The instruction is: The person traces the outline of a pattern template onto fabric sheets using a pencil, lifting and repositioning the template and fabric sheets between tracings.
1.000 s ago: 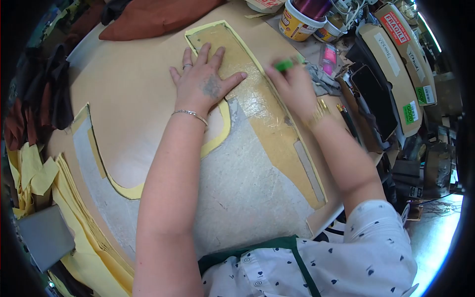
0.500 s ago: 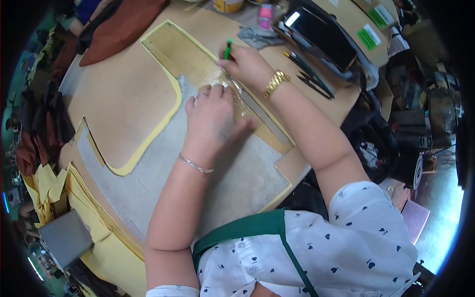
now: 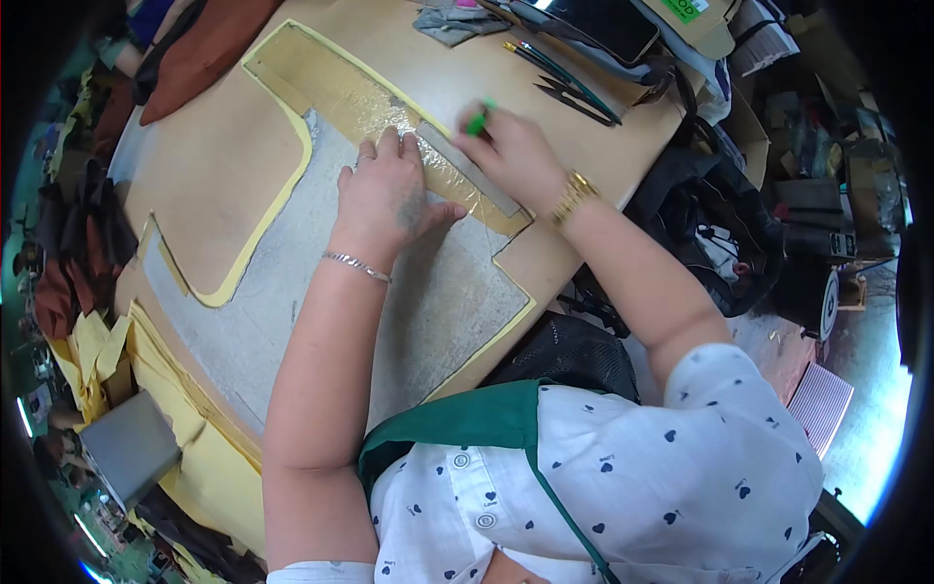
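"On the brown table (image 3: 209, 146), looking from the head camera, what do you see?"

"A big flat grey shape (image 3: 448, 292). One long arm of it has a shiny brown part (image 3: 321, 78). A thin yellow edge (image 3: 276, 206) shows along its curvy side."

"Where is the left hand (image 3: 384, 200)?"

"It lies on the shape, right where the grey meets the shiny brown. Its grip is wide: the fingers are laid out nearly straight and the thumb sticks out sideways."

"And the right hand (image 3: 516, 151)?"

"It is closed around a small green thing (image 3: 477, 122). The fingers hide most of that, so I can't tell what it is. The hand is just beside the straight side of the shape, near a narrow grey strip (image 3: 472, 170). I can't tell if the green thing touches the shape."

"What else is close by?"

"Some thin pens (image 3: 559, 73) and a dark pointed tool (image 3: 584, 105) lie past the right hand. A grey rag (image 3: 457, 27) is farther up. Folded yellow cloth (image 3: 209, 428) is on the left."
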